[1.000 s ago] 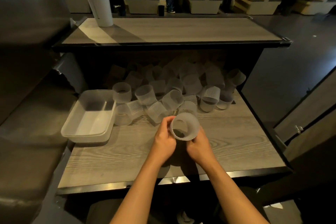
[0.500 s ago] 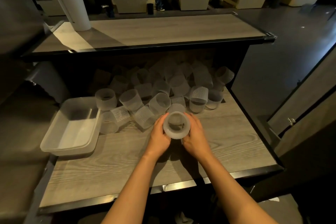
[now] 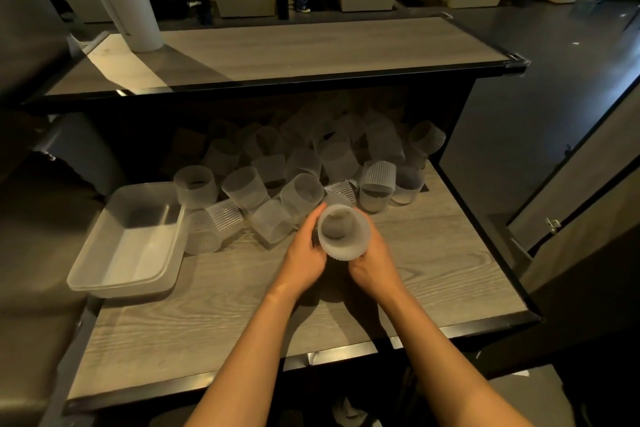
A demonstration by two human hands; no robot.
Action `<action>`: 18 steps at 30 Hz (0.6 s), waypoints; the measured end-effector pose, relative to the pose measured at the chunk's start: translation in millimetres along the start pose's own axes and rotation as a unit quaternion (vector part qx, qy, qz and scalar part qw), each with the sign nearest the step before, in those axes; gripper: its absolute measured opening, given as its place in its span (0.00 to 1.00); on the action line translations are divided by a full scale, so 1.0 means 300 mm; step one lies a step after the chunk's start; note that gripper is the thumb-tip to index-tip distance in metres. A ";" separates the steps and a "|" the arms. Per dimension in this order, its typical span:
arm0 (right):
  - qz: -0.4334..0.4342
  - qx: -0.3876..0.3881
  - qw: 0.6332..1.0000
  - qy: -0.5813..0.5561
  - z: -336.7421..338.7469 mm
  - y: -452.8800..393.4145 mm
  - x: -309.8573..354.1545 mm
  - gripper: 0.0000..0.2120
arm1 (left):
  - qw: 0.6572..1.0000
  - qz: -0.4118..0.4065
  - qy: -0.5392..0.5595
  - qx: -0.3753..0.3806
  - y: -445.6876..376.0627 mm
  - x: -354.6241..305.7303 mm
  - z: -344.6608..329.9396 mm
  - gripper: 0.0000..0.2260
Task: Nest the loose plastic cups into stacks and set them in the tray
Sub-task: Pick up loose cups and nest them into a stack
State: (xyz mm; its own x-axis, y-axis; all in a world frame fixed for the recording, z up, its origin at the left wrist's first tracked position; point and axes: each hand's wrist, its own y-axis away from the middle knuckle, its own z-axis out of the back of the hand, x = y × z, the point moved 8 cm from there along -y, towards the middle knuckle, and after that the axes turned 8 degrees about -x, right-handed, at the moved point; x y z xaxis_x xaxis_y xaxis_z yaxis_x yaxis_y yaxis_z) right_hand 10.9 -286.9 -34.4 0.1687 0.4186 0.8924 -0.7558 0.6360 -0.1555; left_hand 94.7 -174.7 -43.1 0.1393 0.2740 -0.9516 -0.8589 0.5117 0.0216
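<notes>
Both hands, the left (image 3: 306,253) and the right (image 3: 372,262), close around one frosted, ribbed cup (image 3: 343,232), mouth tilted toward the camera, above the middle of the counter (image 3: 242,308), whose near half lies bare. Farther back, loose cups (image 3: 311,166) crowd beneath the shelf (image 3: 277,52). The empty tray (image 3: 131,239) overhangs the counter's left edge.

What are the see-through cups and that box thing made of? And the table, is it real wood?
The held cup looks like frosted, milky plastic: you see dimly through it, and its wall is ribbed. The tray seems to be the same cloudy plastic, but smooth. The table shows grey wood grain with a black edge strip; it could be a printed laminate rather than solid wood, I can't tell.
</notes>
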 end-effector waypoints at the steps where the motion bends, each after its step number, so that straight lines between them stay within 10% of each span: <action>1: 0.002 -0.003 1.000 0.002 0.002 0.003 0.003 0.27 | 1.000 -0.002 -0.004 0.000 0.001 0.002 0.002 0.31; 8: 0.036 -0.005 0.999 0.034 0.011 0.037 0.034 0.27 | 0.999 0.007 -0.046 -0.021 0.044 0.000 0.028 0.30; 18: -0.129 0.083 0.988 0.025 -0.056 0.120 -0.043 0.26 | 0.989 0.124 -0.082 0.013 0.113 0.118 0.039 0.25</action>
State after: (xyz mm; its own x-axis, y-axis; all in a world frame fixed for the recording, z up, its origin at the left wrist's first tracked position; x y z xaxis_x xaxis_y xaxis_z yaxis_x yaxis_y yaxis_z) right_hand -7.8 -258.4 -58.7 0.3971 0.2908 0.8705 -0.7767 0.6118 0.1499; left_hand 76.5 -138.1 -72.6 0.0062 0.5206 -0.8538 -0.8639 0.4328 0.2576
